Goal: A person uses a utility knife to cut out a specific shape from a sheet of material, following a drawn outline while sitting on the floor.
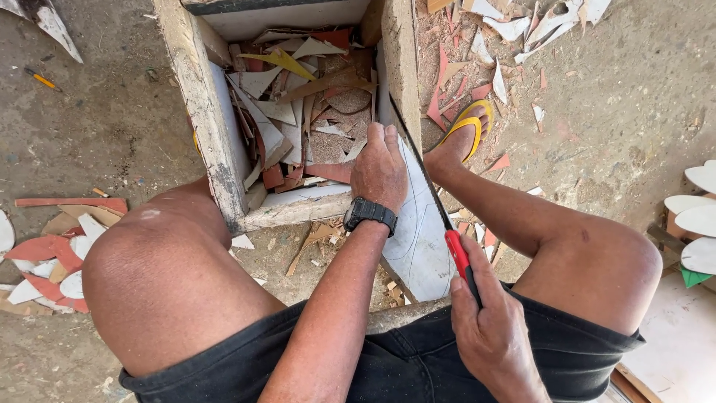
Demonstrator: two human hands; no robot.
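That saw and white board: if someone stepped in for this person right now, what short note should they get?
Left hand: pressed flat on the white board, holding it against the wooden frame.
Right hand: gripping the red-handled saw, blade running along the board's right edge.
Board: a curved pencil line shows on it; how far the cut has gone cannot be told.
Surroundings: offcuts fill the frame and litter the ground; cut white shapes are stacked at right.

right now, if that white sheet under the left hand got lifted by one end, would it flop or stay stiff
The white sheet looks thin and flat, so probably light but fairly stiff, flexing slightly. The left hand presses it flat while the right hand works the saw, suggesting it shifts easily. The snapped offcuts hint it's brittle.
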